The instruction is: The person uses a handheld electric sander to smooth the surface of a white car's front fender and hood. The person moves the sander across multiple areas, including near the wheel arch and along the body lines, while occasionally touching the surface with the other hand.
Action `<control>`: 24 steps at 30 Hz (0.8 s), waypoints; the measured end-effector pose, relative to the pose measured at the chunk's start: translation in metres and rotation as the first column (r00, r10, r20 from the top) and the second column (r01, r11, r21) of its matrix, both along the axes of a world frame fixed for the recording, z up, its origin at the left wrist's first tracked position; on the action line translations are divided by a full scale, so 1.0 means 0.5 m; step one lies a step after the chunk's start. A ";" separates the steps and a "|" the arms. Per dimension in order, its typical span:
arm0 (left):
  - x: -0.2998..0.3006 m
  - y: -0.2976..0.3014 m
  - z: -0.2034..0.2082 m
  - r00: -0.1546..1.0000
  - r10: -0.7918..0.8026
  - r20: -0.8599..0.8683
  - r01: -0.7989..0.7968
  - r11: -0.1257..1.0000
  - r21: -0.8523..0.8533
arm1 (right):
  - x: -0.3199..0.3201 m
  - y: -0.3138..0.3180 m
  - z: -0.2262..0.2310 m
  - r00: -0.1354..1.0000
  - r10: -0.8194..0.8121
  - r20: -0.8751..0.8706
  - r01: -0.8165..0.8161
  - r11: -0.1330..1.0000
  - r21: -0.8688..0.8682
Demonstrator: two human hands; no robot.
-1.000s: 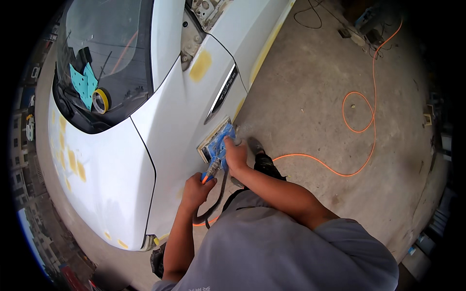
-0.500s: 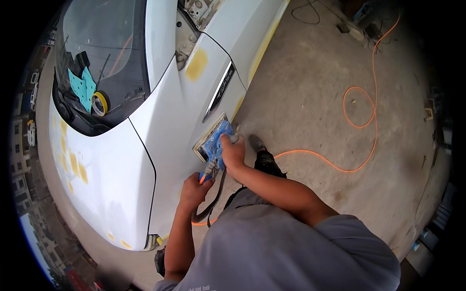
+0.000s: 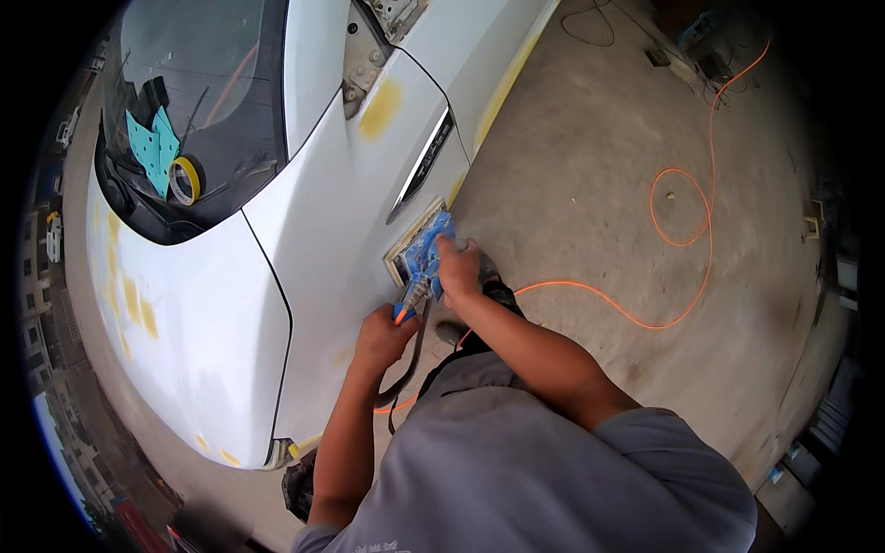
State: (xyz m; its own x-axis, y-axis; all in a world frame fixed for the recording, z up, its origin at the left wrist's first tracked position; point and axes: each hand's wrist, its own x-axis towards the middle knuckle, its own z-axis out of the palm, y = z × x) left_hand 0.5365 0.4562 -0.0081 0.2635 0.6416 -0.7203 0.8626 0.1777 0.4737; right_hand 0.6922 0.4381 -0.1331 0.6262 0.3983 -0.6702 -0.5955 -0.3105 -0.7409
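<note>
Head view: A sander [image 3: 423,255] lay against a white fender [image 3: 336,221], beside dark trim [image 3: 421,167].
The right hand [image 3: 458,272] grasped its body, the left hand [image 3: 382,337] its tail; a slip could have scuffed the trim, or the orange hose [image 3: 653,327] snagged a shoe [image 3: 450,333].

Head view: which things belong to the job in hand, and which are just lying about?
In use:
Sander, gripped by left hand and right hand
Car, against the sander
Orange hose, probably the sander's line

Apparently just lying about:
Tape, low on the windshield
Teal sheets, beside the tape
</note>
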 end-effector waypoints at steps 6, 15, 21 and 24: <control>-0.008 0.003 -0.073 0.976 -0.210 -0.053 0.216 0.942 0.255 | 0.018 0.007 -0.051 0.981 -0.175 -0.089 0.182 0.980 0.084; -0.023 0.014 0.065 0.997 0.006 -0.072 -0.013 0.995 -0.097 | -0.048 -0.013 0.041 0.994 -0.058 -0.088 0.057 0.998 -0.015; 0.062 0.054 -0.032 0.984 -0.178 -0.033 0.180 0.975 0.128 | 0.074 0.036 -0.079 0.973 -0.099 -0.207 0.118 0.989 0.085; 0.058 0.052 0.030 0.992 -0.125 -0.026 0.127 0.988 0.087 | 0.051 0.025 -0.038 0.988 -0.056 -0.143 0.069 0.994 0.090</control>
